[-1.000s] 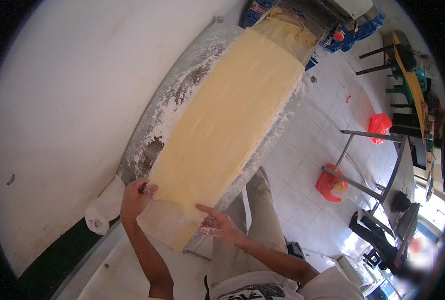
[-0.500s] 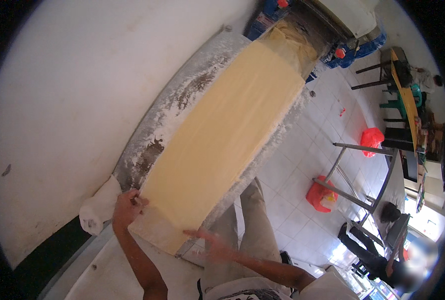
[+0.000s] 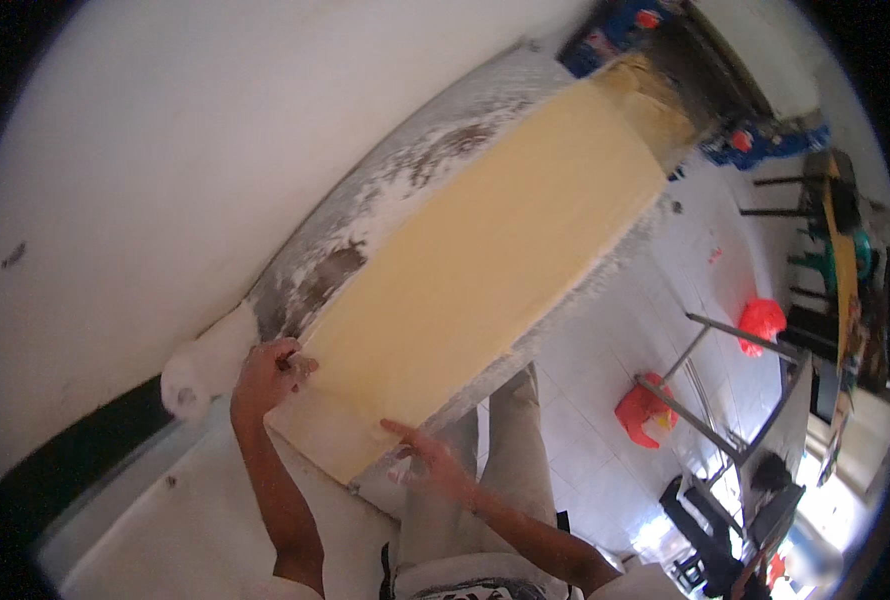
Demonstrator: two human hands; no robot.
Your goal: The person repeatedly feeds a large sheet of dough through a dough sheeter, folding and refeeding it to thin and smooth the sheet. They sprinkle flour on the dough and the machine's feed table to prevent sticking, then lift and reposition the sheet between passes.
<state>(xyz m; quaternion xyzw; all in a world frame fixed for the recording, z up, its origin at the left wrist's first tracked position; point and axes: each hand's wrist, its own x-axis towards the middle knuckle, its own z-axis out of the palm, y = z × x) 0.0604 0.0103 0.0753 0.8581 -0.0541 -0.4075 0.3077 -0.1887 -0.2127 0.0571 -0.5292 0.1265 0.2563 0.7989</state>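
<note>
A long, pale yellow dough sheet (image 3: pixel 495 230) runs diagonally along a floury metal table (image 3: pixel 340 270). Its near end carries a paler, whitish layer that I cannot make out clearly. At the sheet's near left edge, my left hand (image 3: pixel 268 375) is closed, fingers curled and thumb against them; what they pinch is hidden. Across from it, my right hand (image 3: pixel 433 468) is open, with the index finger stretched onto the near right edge of the sheet and the other fingers apart.
A blue-sided rolling machine (image 3: pixel 735 60) with red knobs stands at the far end, crumpled brownish sheeting (image 3: pixel 655 105) before it. Beside my left hand lies a white roll (image 3: pixel 200 375). Red plastic bags (image 3: pixel 645 412) sit on the tiled floor near a metal frame (image 3: pixel 710 435).
The view has shifted, so the table and sheet sit farther right and hands slightly higher. My left hand stays at the sheet's edge; my right index finger still touches the other edge.
</note>
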